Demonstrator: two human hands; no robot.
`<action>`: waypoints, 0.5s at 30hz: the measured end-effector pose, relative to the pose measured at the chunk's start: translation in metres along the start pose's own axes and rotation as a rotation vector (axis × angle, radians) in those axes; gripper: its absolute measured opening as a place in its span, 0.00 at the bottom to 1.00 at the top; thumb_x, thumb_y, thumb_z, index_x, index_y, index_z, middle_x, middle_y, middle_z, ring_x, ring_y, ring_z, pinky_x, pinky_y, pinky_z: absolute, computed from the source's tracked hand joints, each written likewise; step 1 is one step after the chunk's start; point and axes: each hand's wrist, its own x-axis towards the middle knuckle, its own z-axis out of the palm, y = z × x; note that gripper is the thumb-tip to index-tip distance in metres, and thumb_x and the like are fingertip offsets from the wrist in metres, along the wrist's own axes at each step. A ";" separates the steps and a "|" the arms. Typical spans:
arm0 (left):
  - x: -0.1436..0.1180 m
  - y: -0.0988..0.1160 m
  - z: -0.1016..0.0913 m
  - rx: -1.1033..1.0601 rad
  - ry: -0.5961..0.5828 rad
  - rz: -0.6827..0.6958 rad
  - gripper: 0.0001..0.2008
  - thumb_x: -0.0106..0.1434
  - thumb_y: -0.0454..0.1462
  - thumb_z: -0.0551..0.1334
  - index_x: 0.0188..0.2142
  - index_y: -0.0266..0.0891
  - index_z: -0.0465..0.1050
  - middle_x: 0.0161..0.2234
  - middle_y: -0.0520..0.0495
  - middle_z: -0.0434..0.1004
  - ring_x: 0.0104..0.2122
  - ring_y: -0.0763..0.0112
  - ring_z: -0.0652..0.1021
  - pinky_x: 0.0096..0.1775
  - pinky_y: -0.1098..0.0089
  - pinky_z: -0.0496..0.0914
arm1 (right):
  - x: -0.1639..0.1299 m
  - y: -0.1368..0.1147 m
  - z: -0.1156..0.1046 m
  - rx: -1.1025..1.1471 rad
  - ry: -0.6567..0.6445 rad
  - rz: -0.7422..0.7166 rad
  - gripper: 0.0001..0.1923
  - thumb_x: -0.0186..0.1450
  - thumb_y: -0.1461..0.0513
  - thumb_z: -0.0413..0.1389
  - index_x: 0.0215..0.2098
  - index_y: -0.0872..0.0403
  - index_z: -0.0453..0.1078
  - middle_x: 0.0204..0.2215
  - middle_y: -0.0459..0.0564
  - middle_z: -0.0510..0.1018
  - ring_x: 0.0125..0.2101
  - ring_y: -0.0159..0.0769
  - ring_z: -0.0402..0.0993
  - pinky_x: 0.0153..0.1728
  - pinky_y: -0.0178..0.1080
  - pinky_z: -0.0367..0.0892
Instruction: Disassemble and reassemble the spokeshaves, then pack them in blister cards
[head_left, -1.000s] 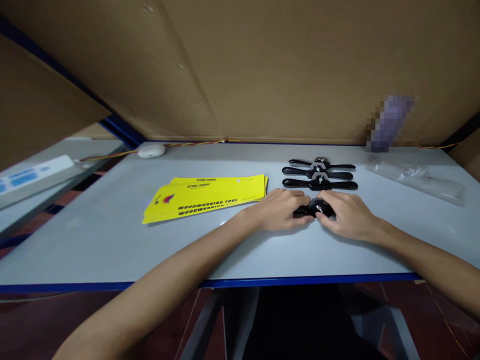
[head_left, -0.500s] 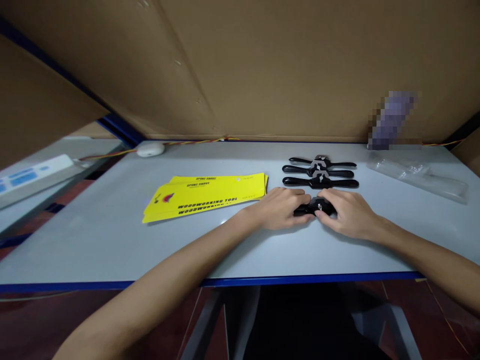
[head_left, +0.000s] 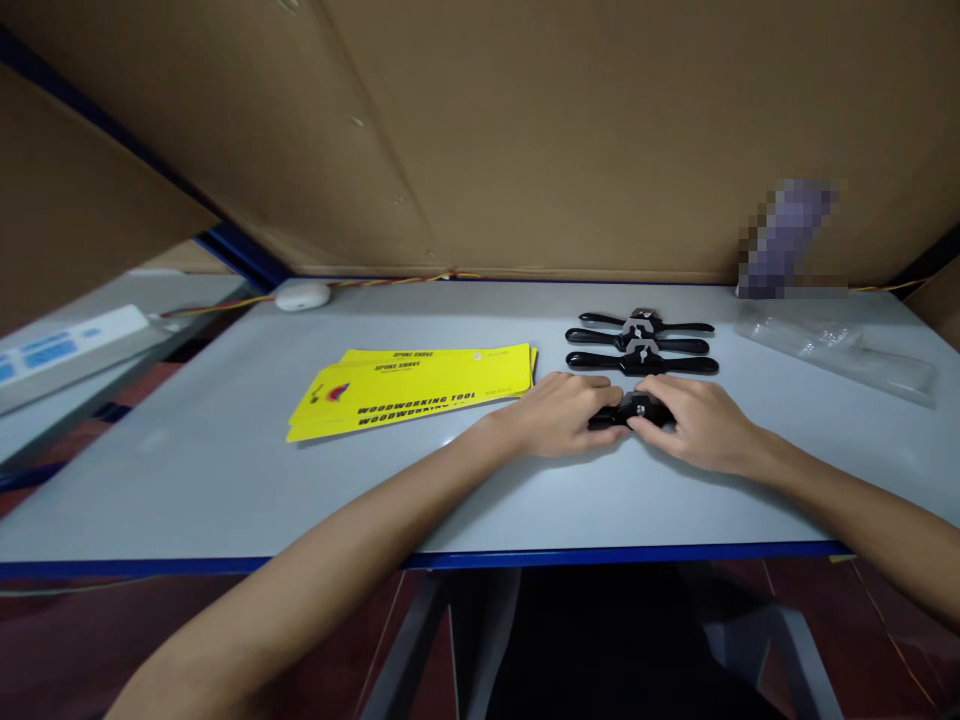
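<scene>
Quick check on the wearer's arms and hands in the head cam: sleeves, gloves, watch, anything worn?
Both forearms are bare as far as the frame shows; no sleeve edge is in view. The left hand and right hand wear no gloves. No watch, band or ring shows on either wrist or on the visible fingers. No markings, tape or cables on the arms.
</scene>
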 end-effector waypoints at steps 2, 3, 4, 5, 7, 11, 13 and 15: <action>0.000 0.000 0.000 0.000 0.001 -0.001 0.19 0.72 0.49 0.55 0.41 0.37 0.76 0.36 0.43 0.79 0.30 0.63 0.76 0.29 0.63 0.60 | -0.001 0.000 -0.001 -0.004 -0.007 -0.012 0.10 0.70 0.57 0.55 0.47 0.53 0.71 0.41 0.52 0.83 0.38 0.44 0.78 0.36 0.43 0.64; 0.000 0.000 0.000 -0.001 0.003 -0.001 0.19 0.72 0.49 0.55 0.41 0.37 0.76 0.36 0.43 0.79 0.30 0.63 0.76 0.29 0.63 0.60 | -0.001 0.001 -0.002 -0.005 -0.014 -0.030 0.11 0.71 0.58 0.53 0.48 0.53 0.71 0.41 0.53 0.82 0.38 0.44 0.78 0.36 0.43 0.64; -0.001 0.000 0.000 -0.003 0.004 0.001 0.20 0.72 0.49 0.55 0.42 0.37 0.76 0.36 0.43 0.79 0.30 0.63 0.76 0.30 0.63 0.61 | -0.002 0.002 -0.002 -0.002 -0.019 -0.050 0.11 0.72 0.58 0.51 0.48 0.53 0.71 0.41 0.53 0.82 0.38 0.44 0.78 0.37 0.43 0.64; -0.001 -0.001 0.000 -0.005 0.004 0.002 0.20 0.72 0.50 0.55 0.42 0.37 0.77 0.37 0.43 0.79 0.30 0.63 0.76 0.30 0.63 0.61 | -0.001 0.003 -0.002 0.004 -0.022 -0.071 0.12 0.74 0.58 0.49 0.49 0.53 0.71 0.41 0.54 0.82 0.38 0.44 0.78 0.37 0.43 0.64; 0.000 -0.001 0.000 -0.007 0.006 0.007 0.20 0.73 0.50 0.55 0.43 0.37 0.77 0.37 0.43 0.79 0.31 0.62 0.77 0.30 0.62 0.61 | -0.001 0.006 -0.001 0.018 -0.020 -0.096 0.15 0.77 0.57 0.45 0.49 0.53 0.71 0.41 0.54 0.82 0.39 0.44 0.78 0.38 0.44 0.65; 0.000 -0.002 0.001 -0.009 0.018 0.017 0.20 0.73 0.49 0.55 0.44 0.37 0.77 0.37 0.43 0.79 0.31 0.62 0.77 0.30 0.63 0.62 | 0.001 0.005 0.002 0.018 -0.012 -0.053 0.16 0.78 0.54 0.46 0.46 0.53 0.71 0.40 0.54 0.82 0.39 0.45 0.78 0.38 0.44 0.64; 0.000 -0.002 0.001 -0.006 0.020 0.016 0.19 0.72 0.49 0.55 0.43 0.37 0.77 0.37 0.43 0.79 0.31 0.62 0.77 0.30 0.63 0.62 | 0.001 0.003 0.002 0.016 -0.008 -0.015 0.14 0.76 0.53 0.49 0.45 0.53 0.71 0.40 0.53 0.82 0.38 0.44 0.78 0.37 0.43 0.63; 0.001 -0.002 0.001 -0.006 0.021 0.014 0.19 0.72 0.49 0.56 0.42 0.37 0.77 0.36 0.43 0.79 0.30 0.62 0.77 0.30 0.63 0.62 | 0.001 0.000 0.002 0.011 -0.009 0.004 0.11 0.73 0.55 0.52 0.45 0.52 0.71 0.40 0.52 0.82 0.38 0.44 0.77 0.36 0.43 0.62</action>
